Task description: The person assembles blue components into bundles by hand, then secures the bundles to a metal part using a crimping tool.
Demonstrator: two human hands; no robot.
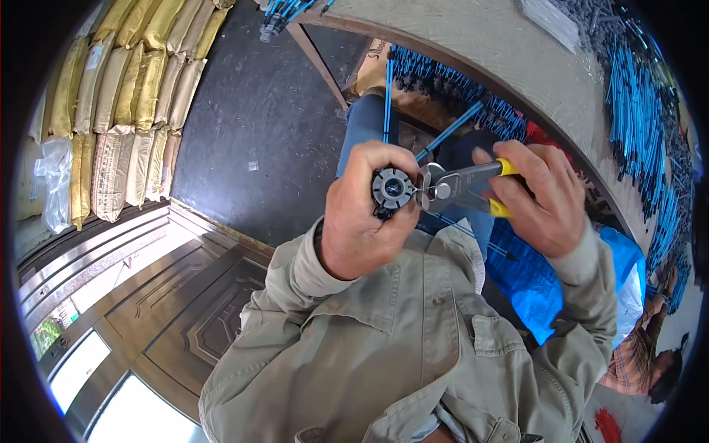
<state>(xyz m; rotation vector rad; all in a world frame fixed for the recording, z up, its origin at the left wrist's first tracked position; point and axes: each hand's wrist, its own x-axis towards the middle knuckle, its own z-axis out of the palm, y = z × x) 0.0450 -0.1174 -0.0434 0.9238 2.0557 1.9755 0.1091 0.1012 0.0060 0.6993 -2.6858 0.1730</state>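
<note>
My left hand [363,221] is wrapped round a black round hub [394,190] with slots about its rim. Thin blue rods [452,133] with black parts stretch away near this hand; how they join the hub is hidden. In my right hand [545,198] are pliers [467,177] with yellow grips, somewhat blurred. Their metal jaws are at the hub's right edge, where a fine bit of wire seems to show between them. Whether the jaws grip it I cannot tell.
A table [473,33] spans the far side, with bundles of blue rods [636,100] at its right. Stacked sacks [118,88] line the left wall above a brown panelled door [199,310]. A blue plastic sheet [535,284] lies right. Another person [639,362] is at lower right.
</note>
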